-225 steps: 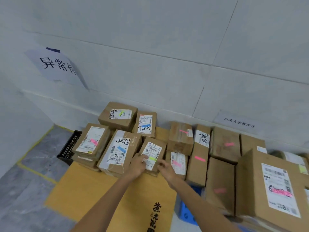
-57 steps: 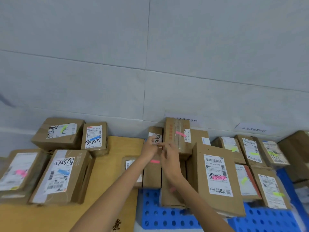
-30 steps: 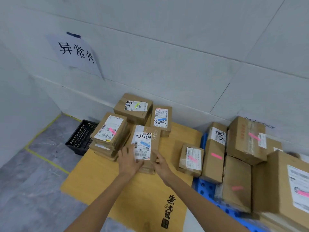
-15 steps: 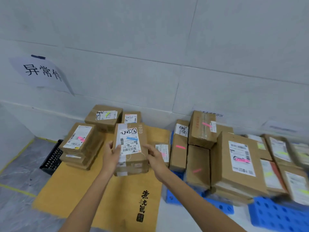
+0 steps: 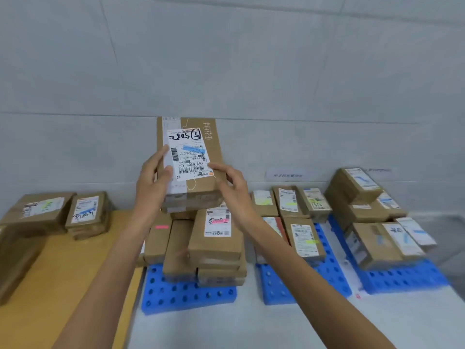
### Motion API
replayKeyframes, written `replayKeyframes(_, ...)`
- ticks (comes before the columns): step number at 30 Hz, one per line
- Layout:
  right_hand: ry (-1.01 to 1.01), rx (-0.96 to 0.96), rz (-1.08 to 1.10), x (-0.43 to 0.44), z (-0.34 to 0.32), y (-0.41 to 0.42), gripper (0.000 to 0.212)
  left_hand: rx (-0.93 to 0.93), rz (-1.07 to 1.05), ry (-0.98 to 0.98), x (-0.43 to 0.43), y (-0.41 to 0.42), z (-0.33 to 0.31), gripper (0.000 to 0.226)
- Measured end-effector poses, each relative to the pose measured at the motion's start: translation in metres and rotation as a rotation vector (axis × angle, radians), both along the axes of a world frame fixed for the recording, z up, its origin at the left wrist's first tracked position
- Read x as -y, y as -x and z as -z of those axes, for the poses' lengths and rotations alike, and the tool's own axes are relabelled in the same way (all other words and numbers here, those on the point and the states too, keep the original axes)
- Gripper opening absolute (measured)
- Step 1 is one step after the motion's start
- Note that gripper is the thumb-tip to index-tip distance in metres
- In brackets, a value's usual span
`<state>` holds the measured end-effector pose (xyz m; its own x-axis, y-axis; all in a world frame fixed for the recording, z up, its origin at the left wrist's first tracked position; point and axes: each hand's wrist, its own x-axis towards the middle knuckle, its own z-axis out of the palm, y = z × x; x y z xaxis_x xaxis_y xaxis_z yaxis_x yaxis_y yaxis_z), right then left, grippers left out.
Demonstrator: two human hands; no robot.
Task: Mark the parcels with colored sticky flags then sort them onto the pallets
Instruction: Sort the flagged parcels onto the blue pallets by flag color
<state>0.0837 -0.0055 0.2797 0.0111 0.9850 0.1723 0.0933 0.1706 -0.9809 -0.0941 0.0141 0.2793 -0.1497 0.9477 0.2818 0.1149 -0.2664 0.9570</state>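
Observation:
I hold a flat brown parcel (image 5: 201, 159) up in the air, its white label bearing a blue flag and black handwriting. My left hand (image 5: 153, 182) grips its left edge, thumb on the label. My right hand (image 5: 230, 185) grips its lower right edge. Below it, a blue pallet (image 5: 186, 293) carries parcels with pink flags (image 5: 216, 238). A second blue pallet (image 5: 279, 288) to the right holds parcels with yellow-green flags (image 5: 304, 238). The third blue pallet (image 5: 402, 275) at far right holds parcels with blue flags (image 5: 385, 240).
On the left lies a yellow cardboard sheet (image 5: 60, 273) with two labelled parcels (image 5: 86, 212) at its back and a stack at the left edge. A grey tiled wall (image 5: 251, 71) stands right behind everything. Small paper signs hang on the wall above the pallets.
Both hands lifted the blue-flagged parcel off the yellow sheet and carried it up and to the right, now above the pink-flag pallet. My view swung right, showing all three blue pallets.

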Motion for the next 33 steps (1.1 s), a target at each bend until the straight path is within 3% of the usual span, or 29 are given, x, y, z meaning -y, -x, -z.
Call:
replayKeyframes(6, -0.025, -0.035, 0.221, 0.017, 0.007, -0.107, 0.029, -0.025, 0.146, 0.017, 0.0, -0.118, 0.008, 0.042)
replayKeyframes(16, 0.059, -0.093, 0.489, 0.048, 0.031, -0.221, 0.015, -0.11, 0.405, 0.094, -0.008, -0.243, 0.027, 0.041)
replayKeyframes(26, 0.154, -0.097, 0.597, 0.054, 0.044, -0.337, 0.022, -0.163, 0.564, 0.156, 0.002, -0.342, 0.045, 0.039)
replayKeyframes(33, 0.089, -0.076, 0.552, 0.032, 0.03, -0.473, 0.029, -0.146, 0.537, 0.12, -0.013, -0.476, 0.03, 0.043)
